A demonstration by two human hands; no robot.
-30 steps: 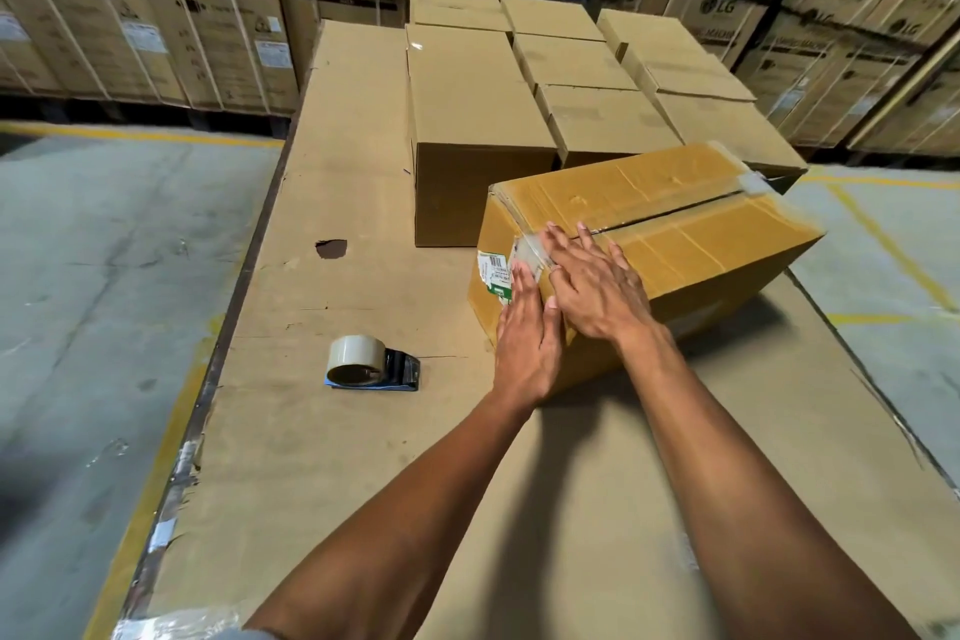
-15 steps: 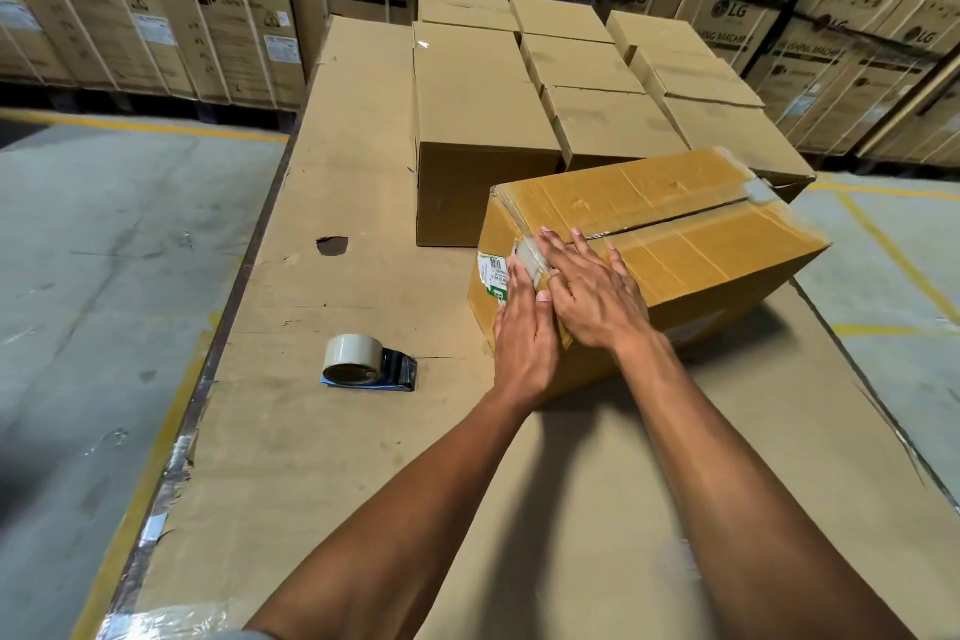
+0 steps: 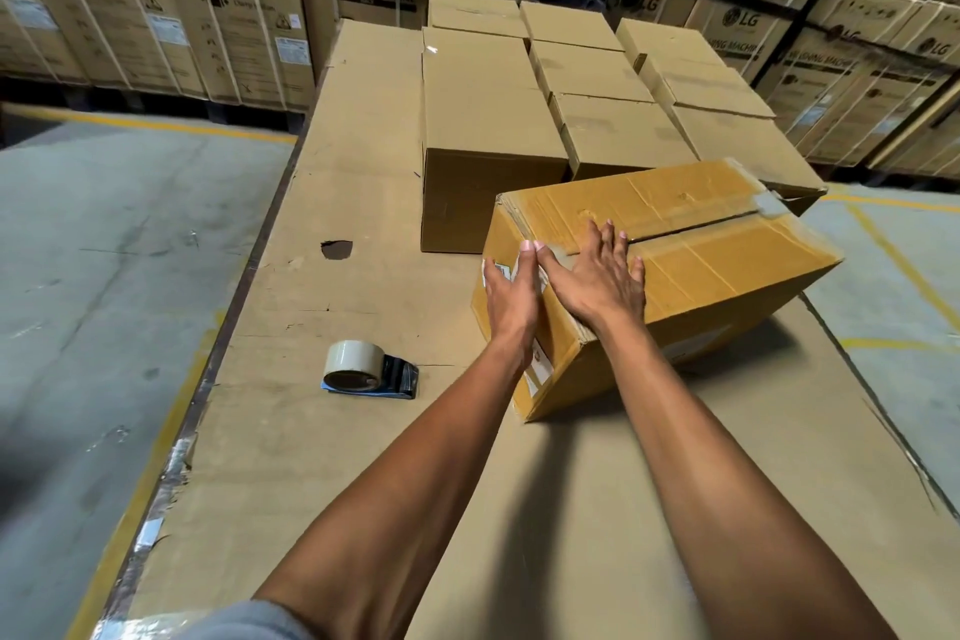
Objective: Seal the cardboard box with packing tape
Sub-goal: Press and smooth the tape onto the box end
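Note:
A yellow-brown cardboard box (image 3: 701, 234) lies on the cardboard-covered table (image 3: 337, 457), with clear tape along its top seam and over both ends. My left hand (image 3: 511, 299) lies flat on the box's near end face, over the tape end and a label. My right hand (image 3: 597, 276) presses flat on the top near the same corner, fingers spread over the seam. Neither hand holds anything. A tape dispenser (image 3: 366, 369) with a roll of clear tape lies on the table to the left of the box, apart from both hands.
Several plain brown boxes (image 3: 488, 120) stand in rows right behind the taped box. A small hole (image 3: 336, 250) marks the table cover. Stacked LG washing machine cartons (image 3: 228, 10) line the back. The concrete floor (image 3: 104, 276) lies beyond the table's left edge.
My right hand has slid a little further up onto the box top, fingers spreading over the seam. The left hand stays on the end face. The view has shifted slightly.

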